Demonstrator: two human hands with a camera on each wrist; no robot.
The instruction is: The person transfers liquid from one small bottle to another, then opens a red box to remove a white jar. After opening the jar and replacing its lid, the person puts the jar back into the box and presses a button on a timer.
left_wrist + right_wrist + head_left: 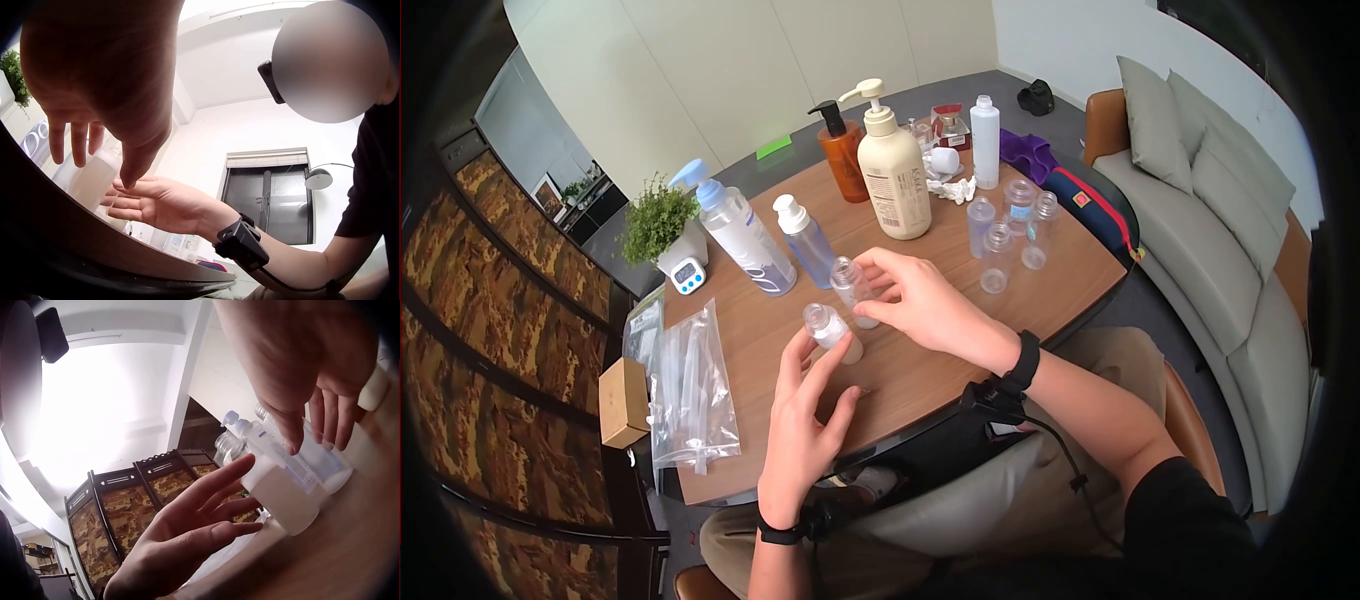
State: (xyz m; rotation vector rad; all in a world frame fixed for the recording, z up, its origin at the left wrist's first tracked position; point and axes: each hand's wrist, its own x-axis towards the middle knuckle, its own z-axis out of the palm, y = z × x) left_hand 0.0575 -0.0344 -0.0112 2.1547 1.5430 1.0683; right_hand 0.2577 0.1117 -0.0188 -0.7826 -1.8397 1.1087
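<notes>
A small bottle with a whitish lower part (836,330) stands uncapped on the table in the head view. My left hand (805,410) is beside it, fingers along its far side and thumb spread away. In the right wrist view, that hand's index finger overlaps the bottle (284,497) near its neck. Just behind stands a clear bottle (847,282), also without a cap. My right hand (925,300) is at its right side, with thumb and fingers around it. The left wrist view shows this hand's fingers (128,204) stretched fairly straight.
Several clear bottles (996,262) stand at the right. Behind are a cream pump bottle (895,185), an amber pump bottle (842,160), a blue pump bottle (805,240) and a larger pump bottle (745,240). Plastic bags (697,390), a box (624,402) and a timer (688,274) are at left.
</notes>
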